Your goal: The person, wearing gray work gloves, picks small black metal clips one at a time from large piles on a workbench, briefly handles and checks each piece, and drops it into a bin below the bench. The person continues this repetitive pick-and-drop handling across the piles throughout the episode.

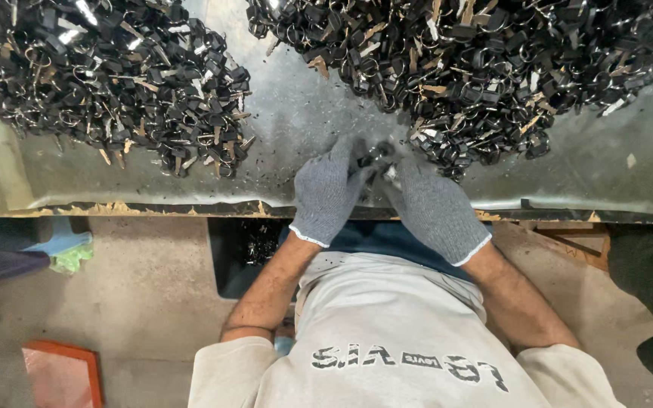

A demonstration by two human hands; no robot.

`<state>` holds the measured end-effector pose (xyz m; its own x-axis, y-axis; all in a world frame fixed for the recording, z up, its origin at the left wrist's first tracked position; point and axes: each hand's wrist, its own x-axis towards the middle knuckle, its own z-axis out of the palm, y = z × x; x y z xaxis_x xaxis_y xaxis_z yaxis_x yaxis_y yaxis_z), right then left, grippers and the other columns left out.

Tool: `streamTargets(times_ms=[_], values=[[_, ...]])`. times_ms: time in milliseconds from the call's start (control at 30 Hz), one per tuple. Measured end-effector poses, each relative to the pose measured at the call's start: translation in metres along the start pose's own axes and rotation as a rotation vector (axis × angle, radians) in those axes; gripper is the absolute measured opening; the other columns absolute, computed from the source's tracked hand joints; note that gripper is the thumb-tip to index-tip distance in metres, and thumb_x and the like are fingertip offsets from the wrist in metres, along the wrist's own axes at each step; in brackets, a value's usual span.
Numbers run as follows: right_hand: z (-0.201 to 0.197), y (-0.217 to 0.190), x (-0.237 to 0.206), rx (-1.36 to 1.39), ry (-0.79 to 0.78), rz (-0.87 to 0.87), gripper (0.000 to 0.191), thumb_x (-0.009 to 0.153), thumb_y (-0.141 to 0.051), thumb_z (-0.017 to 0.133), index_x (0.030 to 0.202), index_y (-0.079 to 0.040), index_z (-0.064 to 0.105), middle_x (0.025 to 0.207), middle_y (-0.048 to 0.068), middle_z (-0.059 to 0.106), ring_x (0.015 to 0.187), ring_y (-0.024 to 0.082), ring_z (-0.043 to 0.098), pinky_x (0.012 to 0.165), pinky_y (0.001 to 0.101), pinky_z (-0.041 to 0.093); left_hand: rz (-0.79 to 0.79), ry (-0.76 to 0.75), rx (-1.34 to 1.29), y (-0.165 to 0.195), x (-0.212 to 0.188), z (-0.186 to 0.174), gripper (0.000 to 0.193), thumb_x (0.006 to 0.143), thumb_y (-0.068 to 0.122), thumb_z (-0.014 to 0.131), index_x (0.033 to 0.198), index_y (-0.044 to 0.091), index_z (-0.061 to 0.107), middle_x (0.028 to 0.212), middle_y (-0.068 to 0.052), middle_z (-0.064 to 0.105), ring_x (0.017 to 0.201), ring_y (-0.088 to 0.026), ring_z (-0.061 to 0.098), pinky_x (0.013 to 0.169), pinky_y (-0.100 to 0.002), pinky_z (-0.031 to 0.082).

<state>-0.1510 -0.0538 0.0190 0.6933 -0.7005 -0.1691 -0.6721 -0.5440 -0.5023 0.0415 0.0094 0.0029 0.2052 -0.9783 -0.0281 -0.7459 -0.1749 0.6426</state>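
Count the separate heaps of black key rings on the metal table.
2: left heap at the table's far left; right heap at far right, just beyond both gloved hands. More may lie out of view.

Dim overall; overhead glare on metal tabletop (304,113); wide-angle bend at edges; floor (153,302) in shadow; slight blur.

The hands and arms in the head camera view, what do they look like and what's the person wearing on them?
Both the left hand and the right hand wear grey knitted gloves with a thin white edge at the cuff. The forearms are bare from cuff to elbow. Short, pale off-white shirt sleeves cover the upper arms. No watch or band shows.
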Motion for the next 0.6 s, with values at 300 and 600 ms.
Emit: streamTargets(times_ms=[300, 600], values=[[-0.002, -0.034, 0.016, -0.431, 0.201, 0.010, 0.018, 0.103, -0.019, 0.062, 0.098, -0.003, 0.058, 0.096, 0.021, 0.070, 0.068, 0.034, 0.071, 0.049, 0.0415, 0.055, 0.301, -0.003, 0.225, -0.012, 0.000, 0.013, 0.012, 0.090, 0.013, 0.069, 0.100, 0.009, 0.064, 0.093, -0.013, 0.066, 0.092, -0.034, 0.065, 0.084, -0.048, 0.049], [0.003, -0.017, 0.018, -0.383, 0.078, 0.006, 0.032, 0.095, -0.020, 0.062, 0.115, 0.005, 0.060, 0.099, 0.019, 0.070, 0.077, 0.033, 0.073, 0.048, 0.0403, 0.057, 0.345, 0.091, 0.144, -0.013, -0.004, 0.012, 0.016, 0.090, 0.011, 0.066, 0.105, 0.006, 0.063, 0.097, -0.015, 0.065, 0.094, -0.035, 0.063, 0.085, -0.048, 0.048]])
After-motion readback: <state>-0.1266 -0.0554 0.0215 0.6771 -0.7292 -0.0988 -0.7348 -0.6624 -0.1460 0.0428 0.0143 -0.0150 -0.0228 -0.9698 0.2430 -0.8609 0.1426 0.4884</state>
